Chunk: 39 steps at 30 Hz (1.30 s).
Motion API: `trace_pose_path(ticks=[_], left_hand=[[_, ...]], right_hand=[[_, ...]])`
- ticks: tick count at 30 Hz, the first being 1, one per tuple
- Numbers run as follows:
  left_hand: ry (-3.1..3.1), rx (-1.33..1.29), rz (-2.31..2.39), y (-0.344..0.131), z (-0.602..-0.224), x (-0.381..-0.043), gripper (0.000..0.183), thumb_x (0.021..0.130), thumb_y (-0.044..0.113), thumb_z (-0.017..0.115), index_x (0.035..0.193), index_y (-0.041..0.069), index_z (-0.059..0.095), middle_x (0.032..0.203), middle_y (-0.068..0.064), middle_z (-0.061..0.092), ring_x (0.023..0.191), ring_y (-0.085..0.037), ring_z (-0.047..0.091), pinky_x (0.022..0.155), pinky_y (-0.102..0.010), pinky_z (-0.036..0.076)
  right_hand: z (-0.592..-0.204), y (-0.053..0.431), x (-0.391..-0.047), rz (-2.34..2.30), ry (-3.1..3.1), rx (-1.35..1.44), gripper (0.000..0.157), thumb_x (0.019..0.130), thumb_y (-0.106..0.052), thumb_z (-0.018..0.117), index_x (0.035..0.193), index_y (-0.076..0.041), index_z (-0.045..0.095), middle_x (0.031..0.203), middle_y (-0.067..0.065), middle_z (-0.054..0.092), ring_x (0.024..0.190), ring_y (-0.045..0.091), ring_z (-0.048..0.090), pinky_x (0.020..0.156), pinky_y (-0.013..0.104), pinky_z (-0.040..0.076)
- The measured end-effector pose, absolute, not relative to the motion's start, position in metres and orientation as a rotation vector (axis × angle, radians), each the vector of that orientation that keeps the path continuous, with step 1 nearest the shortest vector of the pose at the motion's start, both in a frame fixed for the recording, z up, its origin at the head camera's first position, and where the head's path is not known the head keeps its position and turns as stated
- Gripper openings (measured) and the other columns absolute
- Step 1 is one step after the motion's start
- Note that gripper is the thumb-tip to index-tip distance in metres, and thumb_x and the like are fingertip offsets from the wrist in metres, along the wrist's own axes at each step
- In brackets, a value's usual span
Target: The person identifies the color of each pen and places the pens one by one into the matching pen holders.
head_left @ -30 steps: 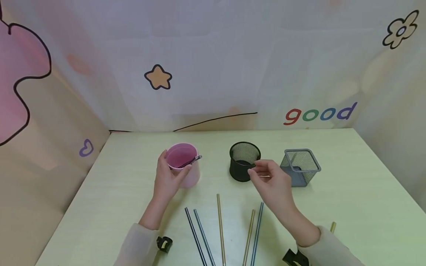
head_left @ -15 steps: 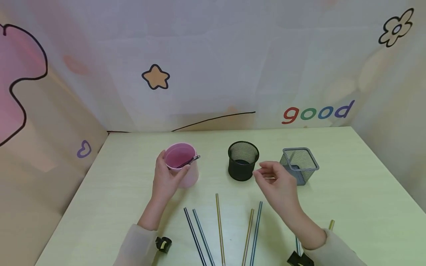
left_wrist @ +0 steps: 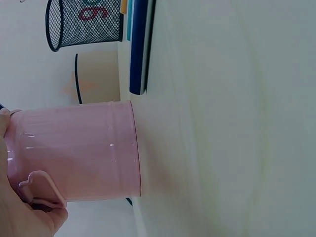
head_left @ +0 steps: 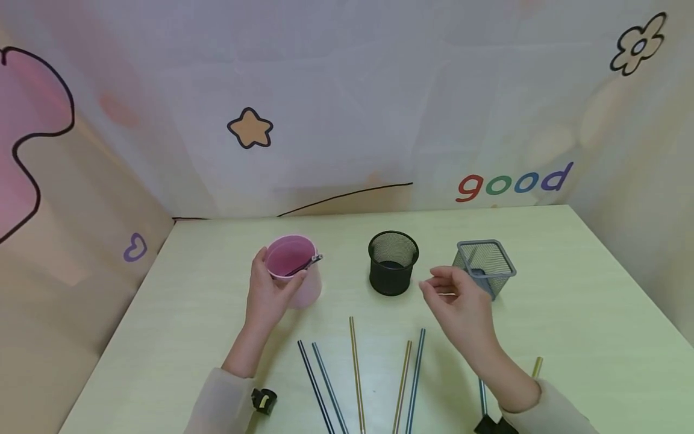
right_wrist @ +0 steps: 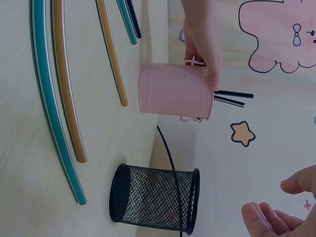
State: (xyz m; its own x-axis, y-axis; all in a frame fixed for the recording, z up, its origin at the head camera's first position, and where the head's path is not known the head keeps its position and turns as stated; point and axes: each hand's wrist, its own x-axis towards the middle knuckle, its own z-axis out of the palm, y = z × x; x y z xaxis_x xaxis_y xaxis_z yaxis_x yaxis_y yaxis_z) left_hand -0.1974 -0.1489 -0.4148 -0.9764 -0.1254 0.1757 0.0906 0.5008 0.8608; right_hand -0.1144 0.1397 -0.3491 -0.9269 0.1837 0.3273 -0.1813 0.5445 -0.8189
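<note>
From afar I'm steadying the glossy pink cylindrical bucket (head_left: pixel 309 292) on the tabletop (head_left: pixel 206 283), the left hand (head_left: pixel 268 296) gripping near the rim, probably against tipping, while the right hand (head_left: pixel 464 307) is hovering empty, fingers parted from thumb.

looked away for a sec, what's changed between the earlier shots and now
The right hand has moved to the right, away from the black mesh cup it partly overlapped in the head view, and now covers more of the grey mesh basket. Nothing was visibly taken hold of or let go. The left hand still grips the pink cup; the sticks stay put.
</note>
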Motion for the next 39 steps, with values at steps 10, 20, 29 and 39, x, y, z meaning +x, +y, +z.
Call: trace_pose_path(ticks=[10, 20, 29, 39], left_hand=[[-2.548, 0.038, -1.468, -0.149, -0.416, -0.198, 0.095, 0.083, 0.032, 0.074, 0.148, 0.001, 0.013, 0.146, -0.02, 0.03, 0.133, -0.035, 0.036, 0.105, -0.048, 0.039], [-2.528, 0.009, -1.54, -0.15, -0.415, -0.201, 0.096, 0.083, 0.03, 0.074, 0.149, 0.0, 0.01, 0.147, -0.021, 0.027, 0.134, -0.035, 0.035, 0.106, -0.047, 0.038], [-2.527, 0.045, -1.532, -0.146, -0.414, -0.202, 0.098, 0.082, 0.026, 0.074, 0.15, 0.001, 0.007, 0.149, -0.022, 0.024, 0.135, -0.036, 0.032, 0.106, -0.049, 0.037], [-2.516, 0.026, -1.296, -0.138, -0.404, -0.199, 0.103, 0.074, 0.03, 0.079, 0.148, 0.002, 0.013, 0.15, -0.02, 0.02, 0.137, -0.037, 0.022, 0.101, -0.06, 0.038]], right_hand=[[-0.353, 0.151, -0.108, 1.335, -2.394, -0.016, 0.024, 0.085, -0.006, 0.069, 0.106, 0.003, 0.063, 0.092, 0.014, 0.069, 0.078, 0.002, 0.059, 0.068, 0.005, 0.046], [-0.36, 0.16, -0.102, 1.288, -2.365, -0.041, 0.02, 0.084, -0.004, 0.069, 0.102, 0.003, 0.064, 0.088, 0.013, 0.069, 0.074, -0.006, 0.056, 0.066, 0.005, 0.046], [-0.368, 0.168, -0.096, 1.273, -2.362, -0.067, 0.02, 0.084, -0.004, 0.069, 0.101, 0.002, 0.063, 0.088, 0.013, 0.07, 0.074, -0.01, 0.055, 0.065, 0.005, 0.047], [-0.378, 0.178, -0.091, 1.254, -2.359, -0.087, 0.02, 0.084, -0.004, 0.069, 0.102, 0.003, 0.063, 0.088, 0.014, 0.07, 0.074, -0.012, 0.054, 0.065, 0.005, 0.047]])
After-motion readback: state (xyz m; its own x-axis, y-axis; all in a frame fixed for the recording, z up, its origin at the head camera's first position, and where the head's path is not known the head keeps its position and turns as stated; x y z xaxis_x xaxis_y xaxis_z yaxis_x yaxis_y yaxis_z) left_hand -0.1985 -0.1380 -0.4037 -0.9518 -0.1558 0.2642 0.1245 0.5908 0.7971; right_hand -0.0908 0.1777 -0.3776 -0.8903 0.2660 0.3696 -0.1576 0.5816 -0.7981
